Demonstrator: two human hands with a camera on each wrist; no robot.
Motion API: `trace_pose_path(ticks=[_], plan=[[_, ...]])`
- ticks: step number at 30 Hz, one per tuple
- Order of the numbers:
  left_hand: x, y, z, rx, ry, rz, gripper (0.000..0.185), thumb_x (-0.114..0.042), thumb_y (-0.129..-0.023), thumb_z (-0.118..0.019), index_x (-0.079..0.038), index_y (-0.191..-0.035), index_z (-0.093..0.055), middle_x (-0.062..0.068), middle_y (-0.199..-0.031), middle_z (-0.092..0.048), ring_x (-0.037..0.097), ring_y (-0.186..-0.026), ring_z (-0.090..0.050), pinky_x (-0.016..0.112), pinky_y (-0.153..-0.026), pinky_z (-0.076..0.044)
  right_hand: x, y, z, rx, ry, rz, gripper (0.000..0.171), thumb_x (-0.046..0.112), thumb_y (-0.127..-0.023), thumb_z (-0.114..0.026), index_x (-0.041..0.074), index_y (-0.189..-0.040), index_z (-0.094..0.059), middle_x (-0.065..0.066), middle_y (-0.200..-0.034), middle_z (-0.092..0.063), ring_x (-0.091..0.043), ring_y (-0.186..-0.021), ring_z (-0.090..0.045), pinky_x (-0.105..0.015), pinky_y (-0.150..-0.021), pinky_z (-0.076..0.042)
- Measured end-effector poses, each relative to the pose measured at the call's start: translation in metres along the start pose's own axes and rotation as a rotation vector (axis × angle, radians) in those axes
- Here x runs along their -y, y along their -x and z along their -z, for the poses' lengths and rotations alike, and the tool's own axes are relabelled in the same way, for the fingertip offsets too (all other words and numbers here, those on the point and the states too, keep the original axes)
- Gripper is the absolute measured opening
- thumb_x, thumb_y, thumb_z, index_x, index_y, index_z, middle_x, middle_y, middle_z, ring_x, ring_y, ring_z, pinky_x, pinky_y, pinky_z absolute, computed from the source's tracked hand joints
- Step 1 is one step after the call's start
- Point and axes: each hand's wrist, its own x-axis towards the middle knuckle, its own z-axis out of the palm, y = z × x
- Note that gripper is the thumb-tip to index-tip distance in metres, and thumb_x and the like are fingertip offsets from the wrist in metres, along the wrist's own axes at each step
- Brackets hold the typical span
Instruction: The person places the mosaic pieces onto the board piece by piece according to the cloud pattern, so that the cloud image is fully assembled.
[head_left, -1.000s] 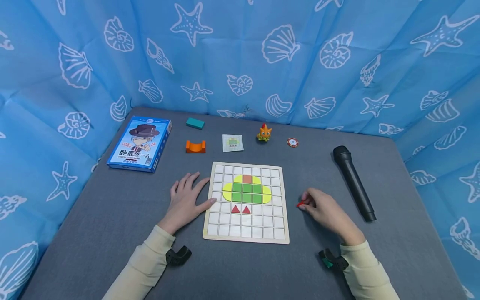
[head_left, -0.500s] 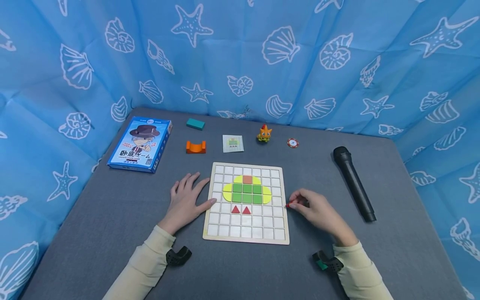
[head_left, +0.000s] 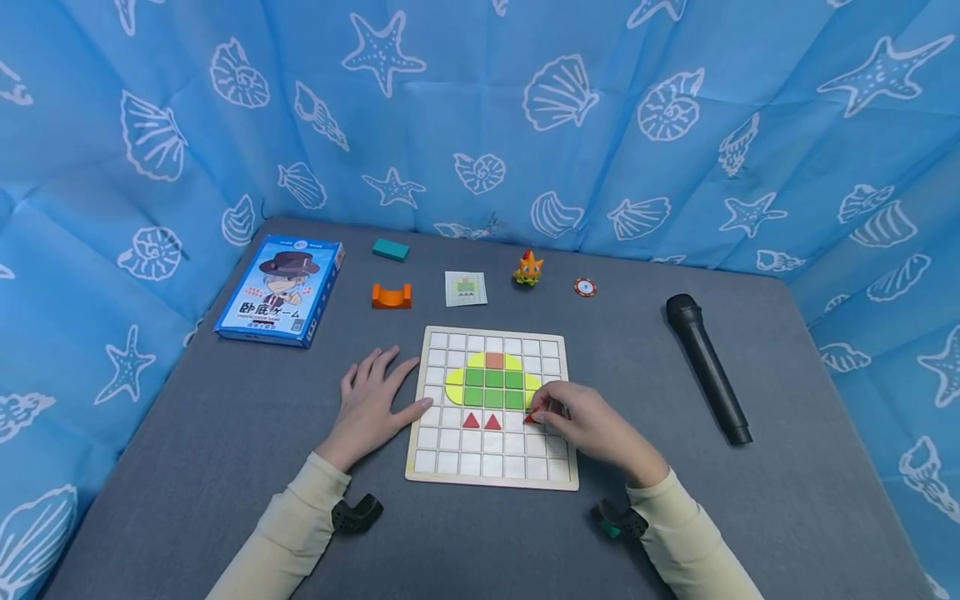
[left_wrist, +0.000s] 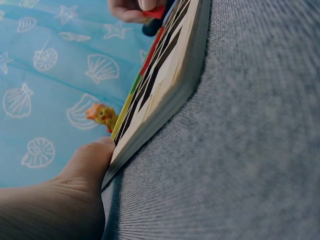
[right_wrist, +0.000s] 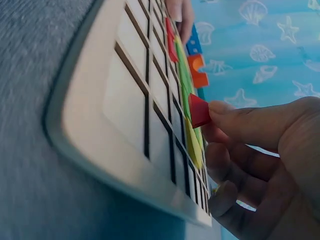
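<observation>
A pale wooden grid board (head_left: 491,482) lies in the middle of the table. On it several green square tiles (head_left: 494,378), rounded yellow tiles (head_left: 454,392) and one orange-brown square tile (head_left: 495,360) form a shape. Two red triangle tiles (head_left: 471,422) sit in the row below. My right hand (head_left: 592,423) pinches another red triangle tile (right_wrist: 199,110) between thumb and index finger, close over the board right of those two. With fingers spread on the cloth, my left hand (head_left: 370,414) rests its thumb on the board's left edge.
Behind the board lie a small pattern card (head_left: 466,288), an orange arch block (head_left: 392,296), a teal block (head_left: 391,249), a toy figure (head_left: 528,268) and a poker chip (head_left: 585,287). A blue game box (head_left: 279,289) stands left, a black microphone (head_left: 708,367) right.
My right hand has moved left with the red triangle tile, from the table beside the board to over its right part. My left hand has stayed in place.
</observation>
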Motion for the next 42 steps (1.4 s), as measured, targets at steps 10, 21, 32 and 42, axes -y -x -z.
trace_pose_path(ticks=[10, 21, 32, 42], plan=[[0.0, 0.001, 0.001, -0.007, -0.001, -0.007, 0.073, -0.061, -0.086, -0.058, -0.02, -0.145, -0.043, 0.014, -0.154, -0.028, 0.038, -0.143, -0.015, 0.064, -0.108, -0.007, 0.009, -0.011, -0.015, 0.024, 0.021, 0.041, 0.005, 0.016, -0.092, -0.065, 0.014, -0.096, -0.064, 0.009, -0.086, -0.061, -0.004, -0.073, -0.051, -0.023, -0.067, -0.046], [-0.003, 0.001, 0.002, -0.023, 0.001, -0.006, 0.072, -0.059, -0.085, -0.06, -0.02, -0.144, -0.044, 0.014, -0.153, -0.029, 0.038, -0.142, -0.017, 0.064, -0.108, -0.008, 0.014, -0.013, -0.02, 0.013, 0.137, 0.041, 0.005, 0.019, -0.092, -0.066, 0.017, -0.096, -0.064, 0.01, -0.088, -0.058, -0.005, -0.076, -0.05, -0.025, -0.07, -0.047], [-0.003, 0.001, 0.002, 0.001, -0.006, 0.005, 0.074, -0.063, -0.086, -0.057, -0.022, -0.145, -0.042, 0.013, -0.154, -0.027, 0.037, -0.143, -0.015, 0.064, -0.109, -0.006, 0.013, -0.013, -0.02, 0.0, 0.227, 0.091, 0.004, 0.018, -0.091, -0.066, 0.018, -0.095, -0.066, 0.01, -0.088, -0.061, -0.003, -0.076, -0.051, -0.026, -0.072, -0.05], [-0.003, 0.002, 0.002, -0.004, -0.001, 0.006, 0.074, -0.063, -0.086, -0.057, -0.021, -0.145, -0.043, 0.013, -0.154, -0.027, 0.037, -0.143, -0.015, 0.064, -0.109, -0.006, 0.015, -0.012, -0.021, -0.01, 0.254, 0.121, 0.004, 0.018, -0.09, -0.067, 0.018, -0.094, -0.066, 0.01, -0.088, -0.061, -0.002, -0.076, -0.052, -0.025, -0.071, -0.05]])
